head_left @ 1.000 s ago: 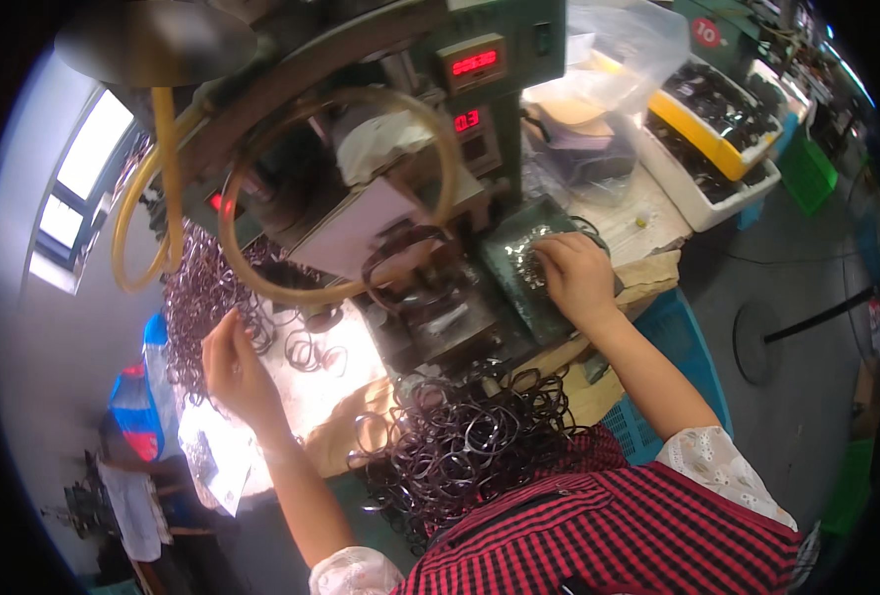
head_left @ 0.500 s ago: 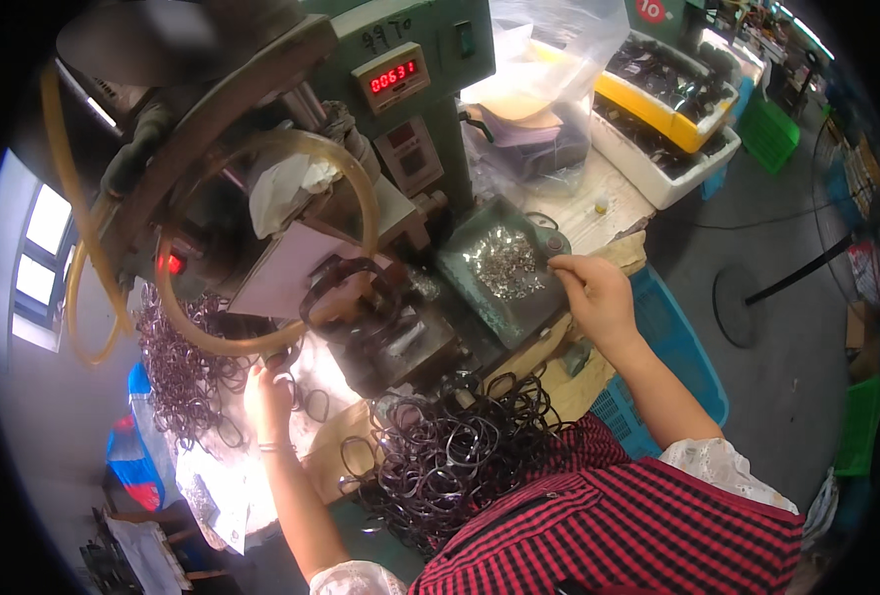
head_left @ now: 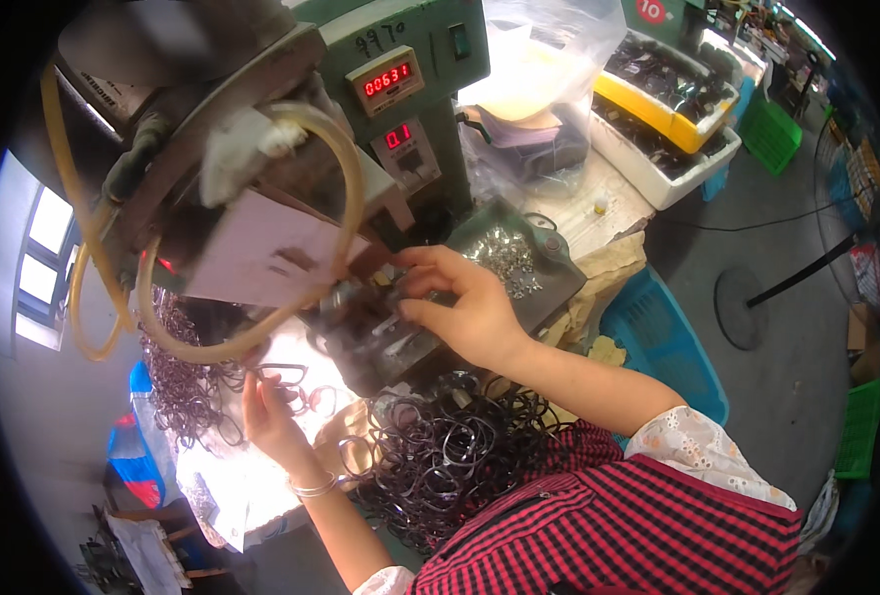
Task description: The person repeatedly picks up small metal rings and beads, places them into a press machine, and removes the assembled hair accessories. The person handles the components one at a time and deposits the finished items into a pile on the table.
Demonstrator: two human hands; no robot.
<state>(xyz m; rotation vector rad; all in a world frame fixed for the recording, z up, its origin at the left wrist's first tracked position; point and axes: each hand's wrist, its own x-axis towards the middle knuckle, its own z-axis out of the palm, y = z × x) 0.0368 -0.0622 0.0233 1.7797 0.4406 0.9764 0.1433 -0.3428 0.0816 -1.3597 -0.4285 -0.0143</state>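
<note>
My left hand point(head_left: 273, 416) is closed, its fingers pinching a thin dark loop point(head_left: 283, 373) to the left of the bench press point(head_left: 415, 213). My right hand point(head_left: 470, 312) reaches over the press's work area, thumb and fingertips drawn together at the metal die point(head_left: 376, 322). Whatever lies between those fingertips is too small to make out. Behind the right hand, a green metal tray point(head_left: 559, 273) holds a heap of small shiny metal pieces point(head_left: 504, 256). A pile of glossy dark loops point(head_left: 440, 451) lies just in front of the press, against my checked apron point(head_left: 619, 526).
Another heap of loops point(head_left: 177, 377) lies at the left. A yellowish hose point(head_left: 356, 188) curves before the press and a pale card point(head_left: 251, 248). On the right are a blue basket point(head_left: 673, 347), white foam boxes point(head_left: 658, 178) and a stand base point(head_left: 743, 305).
My right hand has moved left from the tray of metal pieces to the die. The left hand has shifted slightly down, its loop now plainer to see. The lower red display has lit up.
</note>
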